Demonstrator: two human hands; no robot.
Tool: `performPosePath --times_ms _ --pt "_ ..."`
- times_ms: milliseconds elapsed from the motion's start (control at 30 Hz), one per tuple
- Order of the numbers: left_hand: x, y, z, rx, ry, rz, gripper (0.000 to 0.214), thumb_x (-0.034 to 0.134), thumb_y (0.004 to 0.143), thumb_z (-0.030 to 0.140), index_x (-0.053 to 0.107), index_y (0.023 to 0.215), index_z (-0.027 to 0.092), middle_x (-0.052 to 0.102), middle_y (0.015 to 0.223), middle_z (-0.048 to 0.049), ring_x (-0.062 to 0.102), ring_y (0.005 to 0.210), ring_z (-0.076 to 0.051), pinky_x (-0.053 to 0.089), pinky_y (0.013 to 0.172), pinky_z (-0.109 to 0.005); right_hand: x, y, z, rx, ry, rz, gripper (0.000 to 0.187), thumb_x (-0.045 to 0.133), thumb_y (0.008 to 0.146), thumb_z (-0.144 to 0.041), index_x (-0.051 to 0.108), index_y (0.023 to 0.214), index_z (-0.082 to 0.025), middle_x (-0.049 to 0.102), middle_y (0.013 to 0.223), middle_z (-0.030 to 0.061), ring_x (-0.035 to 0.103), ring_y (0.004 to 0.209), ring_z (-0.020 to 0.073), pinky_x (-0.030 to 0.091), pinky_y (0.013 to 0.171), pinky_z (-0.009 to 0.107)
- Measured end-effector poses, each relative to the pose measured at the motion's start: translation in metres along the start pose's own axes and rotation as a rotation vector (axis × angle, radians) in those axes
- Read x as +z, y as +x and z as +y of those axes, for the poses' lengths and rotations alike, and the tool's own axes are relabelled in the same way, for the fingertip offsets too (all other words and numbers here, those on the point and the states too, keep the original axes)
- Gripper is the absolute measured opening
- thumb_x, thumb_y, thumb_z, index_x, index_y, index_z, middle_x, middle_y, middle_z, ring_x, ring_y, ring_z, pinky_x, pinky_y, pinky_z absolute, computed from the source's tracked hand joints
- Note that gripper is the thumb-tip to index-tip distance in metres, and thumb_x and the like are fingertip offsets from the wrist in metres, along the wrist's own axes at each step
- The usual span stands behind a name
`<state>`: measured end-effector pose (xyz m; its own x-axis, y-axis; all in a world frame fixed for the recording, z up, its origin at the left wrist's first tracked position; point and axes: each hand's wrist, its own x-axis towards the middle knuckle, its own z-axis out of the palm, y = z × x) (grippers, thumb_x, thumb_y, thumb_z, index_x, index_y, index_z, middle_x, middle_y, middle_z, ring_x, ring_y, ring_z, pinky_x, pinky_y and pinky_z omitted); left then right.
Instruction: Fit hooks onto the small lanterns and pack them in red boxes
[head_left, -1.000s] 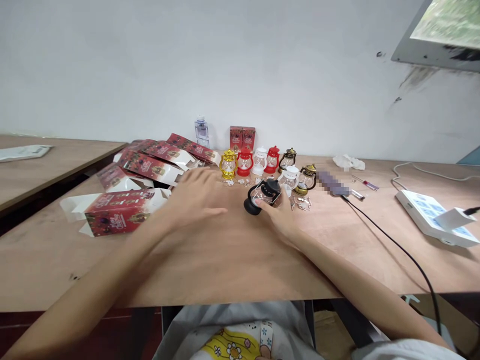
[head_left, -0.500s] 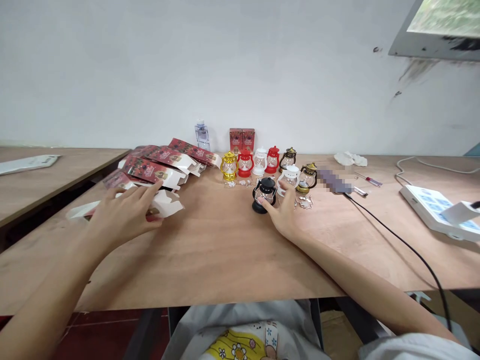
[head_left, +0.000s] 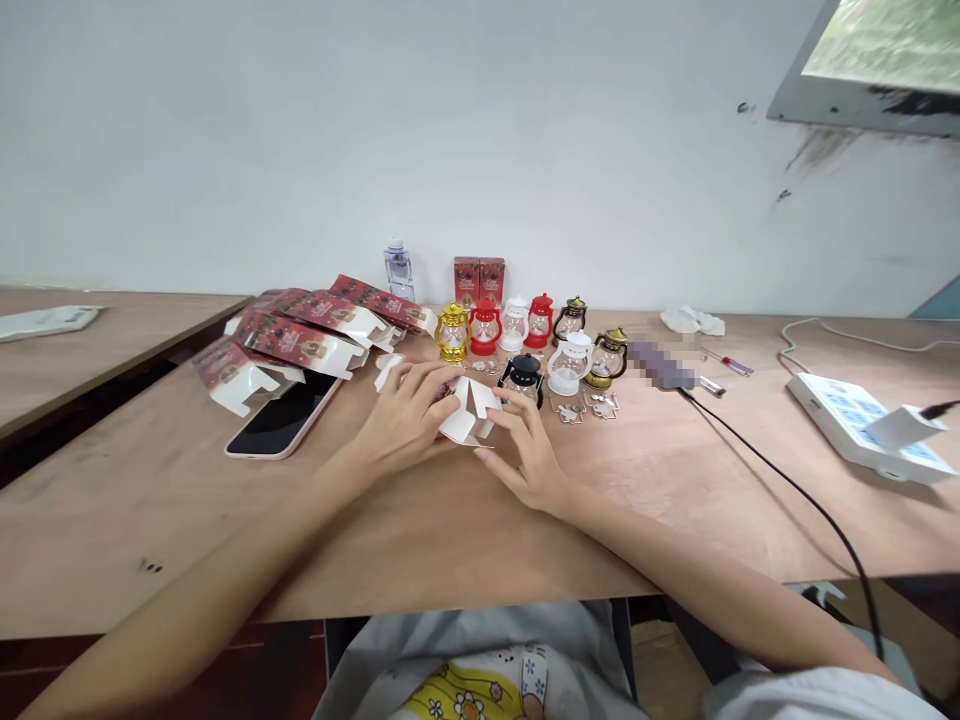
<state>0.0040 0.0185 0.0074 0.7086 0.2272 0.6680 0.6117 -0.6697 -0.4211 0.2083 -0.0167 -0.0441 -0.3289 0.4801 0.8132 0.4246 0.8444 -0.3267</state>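
Observation:
My left hand (head_left: pixel 401 415) is wrapped round a small red and white cardboard box (head_left: pixel 469 412), its end flaps open toward the right. My right hand (head_left: pixel 531 462) has its thumb and fingers at the flaps of that same box. Just behind the right hand stands a black mini lantern (head_left: pixel 523 372), partly hidden by the fingers and box. Beside it are a white lantern (head_left: pixel 570 365) and a bronze lantern (head_left: pixel 606 358). Farther back is a row with a gold lantern (head_left: pixel 453 335), red lantern (head_left: pixel 486 328) and others.
A pile of red boxes (head_left: pixel 300 338) lies at the left, partly over a phone (head_left: pixel 281 422). Two upright boxes (head_left: pixel 478 275) and a bottle (head_left: pixel 399 272) stand by the wall. At the right are a screwdriver (head_left: pixel 735 366), black cable (head_left: pixel 780 485) and power strip (head_left: pixel 862 420).
My left hand has brought a box from the pile to the middle, uncovering the phone. The right hand has let go of the black lantern and moved to the box's flaps.

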Motion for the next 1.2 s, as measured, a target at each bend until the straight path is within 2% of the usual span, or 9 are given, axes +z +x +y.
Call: performPosePath --times_ms 133,267,400,533,767,867,967,1067,1200 --pt "0.011 -0.014 0.002 -0.015 -0.153 0.086 0.026 0.06 0.083 0.042 0.057 0.096 0.021 0.055 0.12 -0.015 0.054 0.109 -0.028 0.046 0.084 -0.045 0.0 -0.002 0.004 0.005 0.059 -0.028 0.028 0.054 0.088 -0.024 0.051 0.117 -0.025 0.037 0.137 0.0136 0.051 0.12 0.0241 0.047 0.1 0.045" --pt "0.013 -0.023 0.002 -0.031 -0.324 0.106 0.031 0.066 0.078 0.034 0.057 0.105 0.024 0.049 0.126 -0.0147 0.051 0.116 -0.031 0.045 0.091 -0.052 -0.001 -0.002 0.004 0.039 0.123 -0.056 0.014 0.058 0.086 -0.03 0.058 0.099 -0.024 0.043 0.133 0.0123 0.053 0.118 0.0227 0.049 0.097 0.042" --pt "0.013 -0.026 0.005 -0.033 -0.45 0.097 0.025 0.067 0.076 0.026 0.054 0.097 0.025 0.05 0.124 -0.0118 0.052 0.117 -0.028 0.047 0.094 -0.051 -0.007 0.002 0.002 0.148 0.148 -0.019 0.009 0.057 0.087 -0.031 0.061 0.09 -0.023 0.052 0.128 0.0115 0.055 0.117 0.0234 0.046 0.1 0.044" --pt "0.01 -0.025 0.009 -0.043 -0.384 0.072 0.024 0.065 0.077 0.024 0.05 0.096 0.027 0.051 0.123 -0.0109 0.054 0.115 -0.026 0.051 0.088 -0.045 -0.011 0.006 0.001 0.172 0.145 0.011 0.011 0.053 0.089 -0.027 0.063 0.09 -0.022 0.062 0.115 0.0109 0.061 0.109 0.0201 0.048 0.095 0.038" --pt "0.007 -0.02 0.012 0.035 -0.288 0.168 0.035 0.066 0.077 0.025 0.048 0.107 0.023 0.055 0.118 -0.0138 0.057 0.108 -0.027 0.051 0.082 -0.043 -0.012 0.006 0.001 0.19 0.245 -0.031 0.014 0.056 0.087 -0.032 0.066 0.088 -0.022 0.063 0.114 0.01 0.061 0.107 0.02 0.048 0.092 0.038" --pt "0.006 -0.018 0.012 0.086 -0.308 0.217 0.03 0.065 0.079 0.024 0.049 0.104 0.021 0.058 0.113 -0.0132 0.056 0.111 -0.027 0.052 0.084 -0.044 -0.012 0.007 0.001 0.28 0.327 -0.028 0.017 0.06 0.084 -0.037 0.067 0.079 -0.022 0.066 0.112 0.0085 0.063 0.104 0.0211 0.049 0.092 0.039" --pt "0.008 -0.019 0.011 0.138 -0.343 0.247 0.025 0.064 0.083 0.029 0.049 0.101 0.021 0.061 0.111 -0.0116 0.053 0.119 -0.028 0.052 0.088 -0.047 -0.011 0.008 0.001 0.423 0.453 -0.001 0.027 0.055 0.087 -0.044 0.069 0.078 -0.023 0.07 0.104 0.0062 0.066 0.098 0.0214 0.05 0.089 0.039" --pt "0.011 -0.021 0.01 0.143 -0.356 0.211 0.018 0.061 0.085 0.03 0.048 0.095 0.023 0.064 0.109 -0.0085 0.053 0.121 -0.027 0.051 0.091 -0.048 -0.01 0.01 0.001 0.586 0.59 0.032 0.028 0.056 0.085 -0.048 0.07 0.08 -0.023 0.072 0.094 0.0027 0.066 0.092 0.0203 0.054 0.084 0.038" --pt "0.012 -0.023 0.008 0.157 -0.346 0.183 0.014 0.06 0.086 0.03 0.049 0.09 0.023 0.068 0.103 -0.0054 0.056 0.119 -0.025 0.05 0.093 -0.048 -0.007 0.011 0.001 0.739 0.776 -0.03 0.027 0.066 0.076 -0.049 0.069 0.087 -0.024 0.071 0.094 0.0001 0.066 0.086 0.0172 0.058 0.076 0.034"
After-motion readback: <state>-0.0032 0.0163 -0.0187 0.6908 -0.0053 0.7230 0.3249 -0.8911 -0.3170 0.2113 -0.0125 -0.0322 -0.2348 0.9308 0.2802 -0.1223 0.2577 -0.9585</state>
